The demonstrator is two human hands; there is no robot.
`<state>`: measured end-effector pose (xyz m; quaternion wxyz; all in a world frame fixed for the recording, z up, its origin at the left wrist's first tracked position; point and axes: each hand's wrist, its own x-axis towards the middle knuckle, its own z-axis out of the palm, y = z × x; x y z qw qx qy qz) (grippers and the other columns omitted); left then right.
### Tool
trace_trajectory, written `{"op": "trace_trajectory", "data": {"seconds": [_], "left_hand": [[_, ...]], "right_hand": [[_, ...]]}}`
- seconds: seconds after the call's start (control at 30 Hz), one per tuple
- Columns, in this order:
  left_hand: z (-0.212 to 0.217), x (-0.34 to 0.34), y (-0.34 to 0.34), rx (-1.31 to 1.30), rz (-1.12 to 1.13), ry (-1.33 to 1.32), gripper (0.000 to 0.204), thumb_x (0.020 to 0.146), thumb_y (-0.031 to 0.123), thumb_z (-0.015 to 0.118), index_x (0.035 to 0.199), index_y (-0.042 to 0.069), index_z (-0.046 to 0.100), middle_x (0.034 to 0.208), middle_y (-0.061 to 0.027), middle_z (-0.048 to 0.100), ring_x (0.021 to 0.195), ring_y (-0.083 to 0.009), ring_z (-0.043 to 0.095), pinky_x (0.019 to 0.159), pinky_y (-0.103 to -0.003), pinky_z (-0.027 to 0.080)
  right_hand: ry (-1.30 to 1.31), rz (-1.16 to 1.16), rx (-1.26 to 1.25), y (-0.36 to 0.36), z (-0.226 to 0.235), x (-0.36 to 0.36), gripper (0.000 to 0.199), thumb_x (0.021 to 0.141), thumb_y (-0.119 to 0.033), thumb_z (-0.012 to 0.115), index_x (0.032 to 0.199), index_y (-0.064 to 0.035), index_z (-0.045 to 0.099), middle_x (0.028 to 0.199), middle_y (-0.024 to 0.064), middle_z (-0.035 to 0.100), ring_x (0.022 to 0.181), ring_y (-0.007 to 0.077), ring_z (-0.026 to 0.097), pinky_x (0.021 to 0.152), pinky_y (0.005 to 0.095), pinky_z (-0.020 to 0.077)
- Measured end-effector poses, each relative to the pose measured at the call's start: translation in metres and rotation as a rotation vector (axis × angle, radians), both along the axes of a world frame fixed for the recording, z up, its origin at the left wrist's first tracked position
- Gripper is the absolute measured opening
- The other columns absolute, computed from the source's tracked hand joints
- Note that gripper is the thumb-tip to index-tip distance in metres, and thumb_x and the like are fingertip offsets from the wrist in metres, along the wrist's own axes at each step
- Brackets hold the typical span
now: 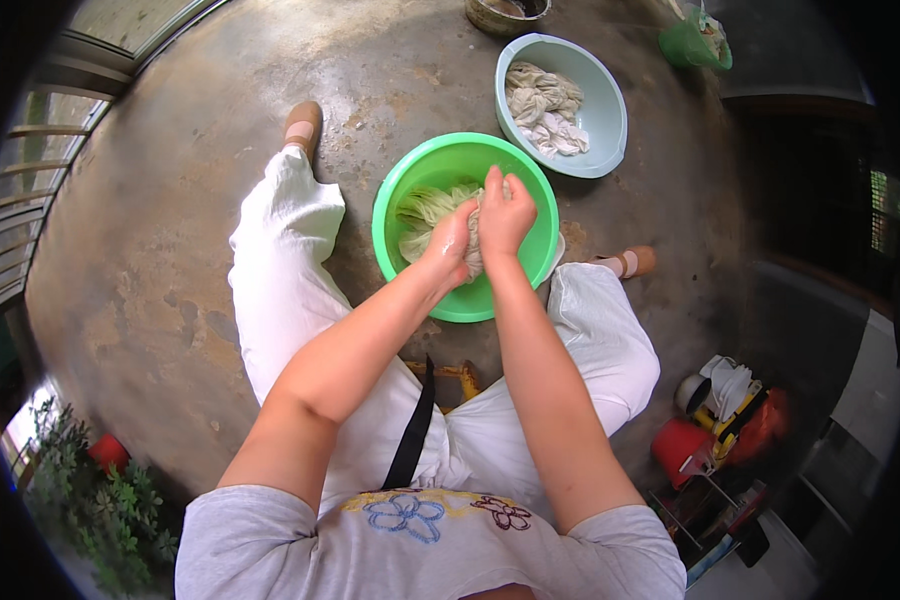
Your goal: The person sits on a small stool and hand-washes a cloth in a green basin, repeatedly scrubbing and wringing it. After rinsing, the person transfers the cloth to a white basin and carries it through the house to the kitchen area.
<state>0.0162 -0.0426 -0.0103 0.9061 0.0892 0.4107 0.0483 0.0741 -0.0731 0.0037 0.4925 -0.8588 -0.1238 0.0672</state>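
Note:
A bright green basin (398,195) stands on the concrete floor between my feet, with a pale wet cloth (425,212) in it. My left hand (452,243) and my right hand (505,213) are pressed together above the middle of the basin, both clenched on a bunched part of that cloth. The rest of the cloth trails down to the basin's left side. My fingers hide the part of the cloth between my hands.
A light blue basin (610,110) with wrung whitish cloths (545,110) stands just beyond, to the right. A green container (692,42) and a metal pot (505,14) sit farther back. Red containers and clutter (720,430) lie at lower right, potted plants (100,490) at lower left.

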Motion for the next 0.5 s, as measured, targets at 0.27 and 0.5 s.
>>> {"op": "trace_trajectory", "data": {"seconds": [0.27, 0.5], "left_hand": [[0.032, -0.002, -0.014, -0.087, -0.087, -0.073, 0.026, 0.093, 0.028, 0.05, 0.099, 0.004, 0.059, 0.09, -0.0031, 0.062, 0.074, -0.0136, 0.058, 0.067, -0.027, 0.046], [0.061, -0.026, 0.053, 1.249, -0.421, 0.184, 0.047, 0.08, 0.023, 0.071, 0.116, -0.003, 0.053, 0.101, -0.0166, 0.063, 0.096, -0.025, 0.061, 0.083, -0.035, 0.049]], "right_hand": [[0.421, -0.107, 0.139, -0.032, -0.03, 0.042, 0.043, 0.089, -0.028, 0.056, 0.058, -0.0022, 0.044, 0.053, 0.0041, 0.04, 0.054, 0.0107, 0.032, 0.051, 0.0315, 0.0335], [0.583, 0.12, 0.276, -0.074, 0.031, 0.051, 0.02, 0.085, -0.012, 0.068, 0.097, -0.0006, 0.055, 0.089, 0.0038, 0.061, 0.079, 0.009, 0.055, 0.071, 0.0234, 0.0448]]}}
